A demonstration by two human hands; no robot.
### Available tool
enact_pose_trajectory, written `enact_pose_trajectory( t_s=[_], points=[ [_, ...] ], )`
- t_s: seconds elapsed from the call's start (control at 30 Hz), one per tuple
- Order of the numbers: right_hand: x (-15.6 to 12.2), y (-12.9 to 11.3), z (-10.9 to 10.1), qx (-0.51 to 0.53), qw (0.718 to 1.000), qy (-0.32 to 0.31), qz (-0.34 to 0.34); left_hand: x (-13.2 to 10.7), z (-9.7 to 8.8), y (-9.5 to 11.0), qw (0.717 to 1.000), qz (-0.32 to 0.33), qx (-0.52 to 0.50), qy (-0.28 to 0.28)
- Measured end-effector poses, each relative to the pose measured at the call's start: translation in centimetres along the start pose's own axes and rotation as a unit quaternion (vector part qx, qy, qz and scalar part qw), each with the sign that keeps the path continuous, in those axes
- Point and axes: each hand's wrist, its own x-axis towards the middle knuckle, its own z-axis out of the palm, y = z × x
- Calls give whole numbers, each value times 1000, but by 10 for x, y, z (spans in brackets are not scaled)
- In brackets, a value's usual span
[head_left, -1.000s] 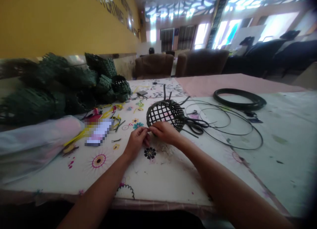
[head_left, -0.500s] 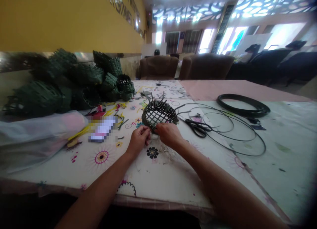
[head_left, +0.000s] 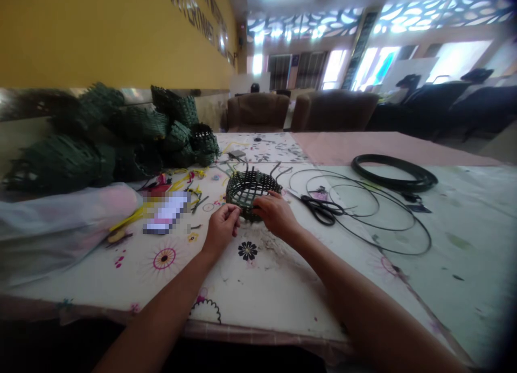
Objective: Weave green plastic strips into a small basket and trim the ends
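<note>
A small dark green woven basket (head_left: 252, 180) stands on the table in front of me, with open lattice work and several loose strip ends sticking up from its far rim. My left hand (head_left: 222, 226) is closed in a pinch at the near left of the basket, thumb against the fingers. Whether a strip end lies between those fingertips is too small to see. My right hand (head_left: 278, 214) is curled over the near right wall, its fingers gripping the basket and hiding part of it.
Black-handled scissors (head_left: 323, 209) lie to the right, beside loose loops of thin strip (head_left: 407, 249). Farther right is a thick dark coil (head_left: 393, 185). At left are a blurred-out phone (head_left: 166, 214), a whitish plastic bag (head_left: 72, 227) and a heap of green woven baskets (head_left: 137, 122).
The basket has been tilted and turned, so its far wall shows more and strip ends at the right now point up. My right hand's fingers have shifted on the wall.
</note>
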Motion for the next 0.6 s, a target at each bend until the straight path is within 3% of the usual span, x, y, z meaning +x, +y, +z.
enact_pose_trajectory(
  t_s=[0.27,0.37,0.43,0.5,0.57,0.6],
  points=[
    [1,3,8,-11,1000,12,-26,-2,0,2,1000,21,11,14],
    [-1,-13,-3,18,998,56,-33,-1,-2,1,999,28,20,27],
    [-8,-34,-18,117,987,91,-59,0,-6,1,997,45,47,50],
    [-20,-60,-36,314,940,53,-121,0,-9,2,984,108,118,81],
    [-38,-87,-51,516,839,-90,-146,1,-12,4,955,193,193,117],
    [-48,-98,-56,570,789,-168,-158,0,-13,5,940,231,217,123]
  ],
)
